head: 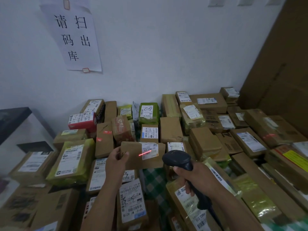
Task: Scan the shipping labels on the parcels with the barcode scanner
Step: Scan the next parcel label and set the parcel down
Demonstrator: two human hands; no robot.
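Note:
My left hand (115,160) grips the left edge of a flat brown cardboard parcel (133,161) and holds it up above the pile. Its white shipping label (149,150) faces me at the parcel's upper right. A red scan line crosses the label's lower left part. My right hand (194,176) grips the handle of a black barcode scanner (177,159), whose head points at that label from the right.
Many brown, green and red parcels (73,159) with labels cover the surface below, over a green checked cloth (153,179). A large cardboard sheet (280,64) leans at the right. A paper sign (76,35) hangs on the white wall. A dark shelf (11,119) stands at the left.

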